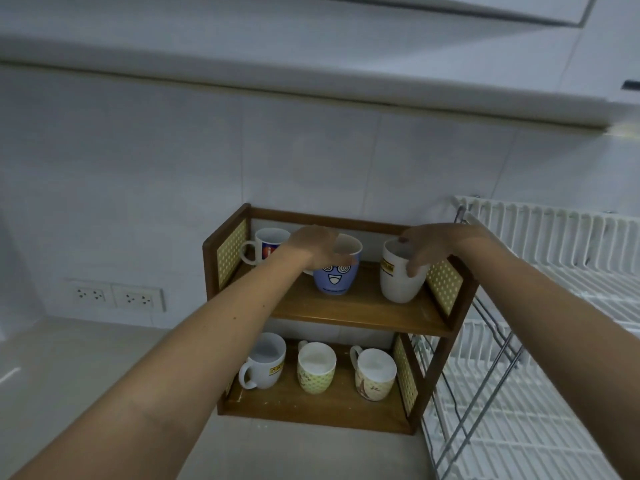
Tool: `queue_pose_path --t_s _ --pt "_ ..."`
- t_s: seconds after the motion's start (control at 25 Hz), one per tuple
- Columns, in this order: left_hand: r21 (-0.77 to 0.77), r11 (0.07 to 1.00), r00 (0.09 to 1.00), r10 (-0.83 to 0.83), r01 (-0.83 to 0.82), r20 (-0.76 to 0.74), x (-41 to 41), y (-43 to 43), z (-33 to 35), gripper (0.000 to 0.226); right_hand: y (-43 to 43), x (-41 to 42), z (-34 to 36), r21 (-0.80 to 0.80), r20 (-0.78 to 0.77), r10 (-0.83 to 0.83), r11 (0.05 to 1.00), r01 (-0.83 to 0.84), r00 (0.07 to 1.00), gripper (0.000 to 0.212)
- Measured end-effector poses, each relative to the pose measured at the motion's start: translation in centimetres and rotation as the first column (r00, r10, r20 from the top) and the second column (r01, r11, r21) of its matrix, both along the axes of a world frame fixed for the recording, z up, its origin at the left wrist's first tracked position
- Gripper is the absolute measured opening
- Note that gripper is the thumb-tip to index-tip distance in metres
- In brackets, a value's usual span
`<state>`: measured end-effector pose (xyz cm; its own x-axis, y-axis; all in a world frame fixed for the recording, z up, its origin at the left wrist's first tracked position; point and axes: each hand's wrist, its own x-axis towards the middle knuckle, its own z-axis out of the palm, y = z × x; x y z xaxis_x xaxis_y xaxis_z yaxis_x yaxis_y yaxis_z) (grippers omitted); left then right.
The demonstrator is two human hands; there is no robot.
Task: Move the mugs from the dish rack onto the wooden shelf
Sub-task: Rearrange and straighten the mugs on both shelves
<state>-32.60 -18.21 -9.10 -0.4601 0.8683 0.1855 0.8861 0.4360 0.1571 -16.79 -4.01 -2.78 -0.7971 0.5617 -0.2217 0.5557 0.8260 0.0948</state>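
A two-tier wooden shelf [360, 315] stands on the counter against the tiled wall. On its top tier my left hand [317, 247] grips the rim of a blue mug [334, 277] with a cartoon face. My right hand [429, 245] holds a tall white mug [398, 282] by its rim at the right end, tilted slightly. A white mug with a colourful print [265, 245] stands at the top tier's left end. The lower tier carries a white mug [265, 365], a yellow-dotted mug [316, 368] and a patterned mug [375, 375].
A white wire dish rack [540, 271] stands right of the shelf, close against its side; no mugs show in its visible part. Two wall sockets [114, 294] sit at the left above the pale countertop [104, 358]. A wall cabinet [311, 46] hangs overhead.
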Motion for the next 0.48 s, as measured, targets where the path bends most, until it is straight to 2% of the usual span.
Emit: queue_pose_path --t_s 0.16,0.32,0.48 --pt "-0.004 1.0 0.999 -0.003 0.003 -0.039 -0.1 0.1 0.0 0.075 0.5 0.1 -0.7 -0.098 -0.123 -0.054 0.994 0.042 0.991 0.089" --pt "-0.012 1.0 0.999 -0.006 0.005 -0.036 -0.2 0.2 0.1 0.076 0.3 -0.5 -1.4 0.02 -0.188 -0.026 0.999 0.03 0.982 0.08" --pt "-0.01 1.0 1.0 -0.003 0.003 -0.023 -0.4 0.3 -0.1 0.075 1.0 -0.2 -1.1 -0.134 -0.23 0.029 0.989 -0.061 0.973 0.08"
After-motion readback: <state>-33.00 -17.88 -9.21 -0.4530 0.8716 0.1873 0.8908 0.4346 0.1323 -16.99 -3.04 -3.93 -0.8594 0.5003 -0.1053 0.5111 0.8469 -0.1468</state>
